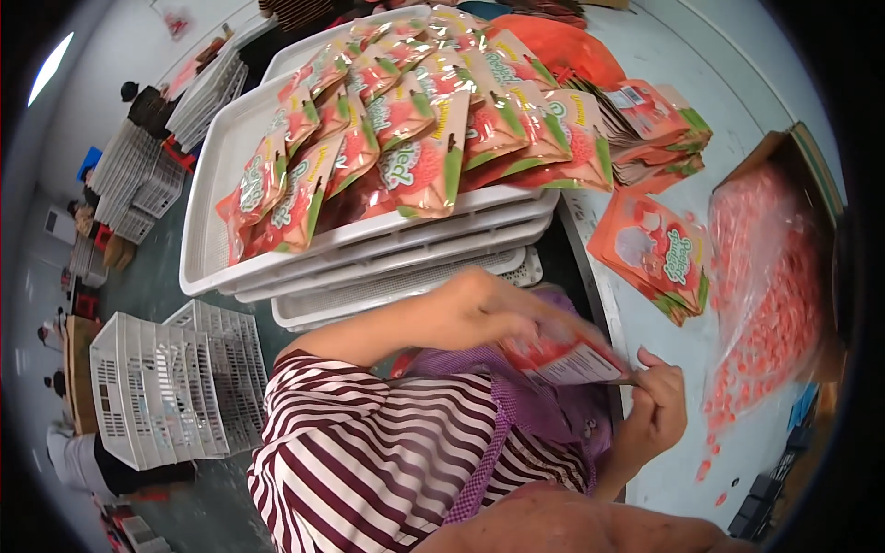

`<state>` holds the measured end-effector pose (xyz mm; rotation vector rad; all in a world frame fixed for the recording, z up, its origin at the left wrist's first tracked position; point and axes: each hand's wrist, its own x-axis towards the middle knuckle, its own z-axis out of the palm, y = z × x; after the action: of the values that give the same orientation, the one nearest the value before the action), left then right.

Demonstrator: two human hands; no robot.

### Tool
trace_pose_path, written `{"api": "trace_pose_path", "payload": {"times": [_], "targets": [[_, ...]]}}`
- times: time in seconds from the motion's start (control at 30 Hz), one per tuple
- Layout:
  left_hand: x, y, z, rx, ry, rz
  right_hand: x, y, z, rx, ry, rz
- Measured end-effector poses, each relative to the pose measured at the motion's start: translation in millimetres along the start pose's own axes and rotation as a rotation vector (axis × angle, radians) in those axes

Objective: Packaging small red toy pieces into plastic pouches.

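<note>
A pink pouch (567, 355) with a white printed label is held between my hands, in front of the purple apron (590, 415). My left hand (493, 309) grips its upper left end, fingers partly hidden and slightly blurred. At the opposite end, the thumb and fingers of my right hand (656, 405) close on the pouch's corner, with one finger raised. I cannot make out whether the pouch is full. Beyond the right hand, flat pouches (654, 253) lie stacked on the pale table (636, 332).
White trays (387, 235) are stacked ahead, the top one heaped with plump pouches (419, 166). To the right, a cardboard box (816, 170) and clear bag hold small red pieces (770, 286), some spilled. More pouches (645, 115) lie behind. White crates (175, 387) stand at left.
</note>
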<state>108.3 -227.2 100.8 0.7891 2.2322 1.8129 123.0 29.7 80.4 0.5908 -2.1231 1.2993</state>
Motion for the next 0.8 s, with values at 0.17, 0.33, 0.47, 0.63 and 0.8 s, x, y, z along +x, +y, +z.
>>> {"api": "trace_pose_path", "payload": {"times": [0.17, 0.33, 0.47, 0.63, 0.8], "targets": [[-40, 56, -57, 0.229, 1.075, 0.029, 5, 13, 4, 0.218, 0.099, 0.060], [-68, 66, -173, 1.269, 1.286, 0.506, -1, 8, 12, 0.227, -0.036, 0.111], [-153, 33, -203, 1.762, 1.212, -0.117, -3, 12, 19, 0.306, -0.168, 0.132], [-197, -3, -186, 1.011, 1.018, -0.555, 1, 14, 26, 0.316, -0.263, 0.143], [-222, 28, -238, 0.512, 1.070, -0.587, 5, 12, 28, 0.338, -0.272, 0.095]]}}
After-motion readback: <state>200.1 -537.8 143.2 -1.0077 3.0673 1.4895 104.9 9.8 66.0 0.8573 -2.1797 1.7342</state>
